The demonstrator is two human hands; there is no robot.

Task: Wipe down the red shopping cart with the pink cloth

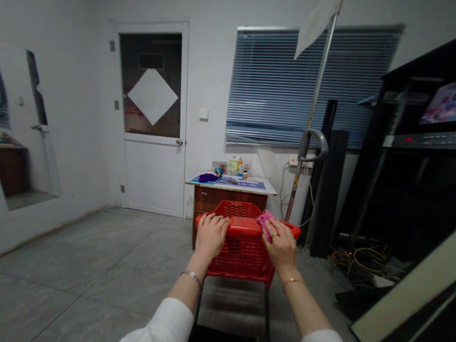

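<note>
Right in front of me stands a red shopping cart (237, 257) with a plastic basket and dark metal legs. My left hand (211, 235) is wrapped over the left part of its red handle bar (243, 225). On the right part of the bar, my right hand (280, 243) presses a pink cloth (265, 219) against the handle, fingers closed over it. A grey metal pole (316, 87) with a grey grip and a white sheet at its top rises behind the cart's right side.
Beyond the cart, a brown desk (230, 197) bears a purple cloth (208, 178) and several small bottles. A white door (148, 177) is at the back left. On the right are a dark rack (405, 179), loose cables (362, 260) and a leaning pale board (414, 293). A mirror (18, 124) hangs left.
</note>
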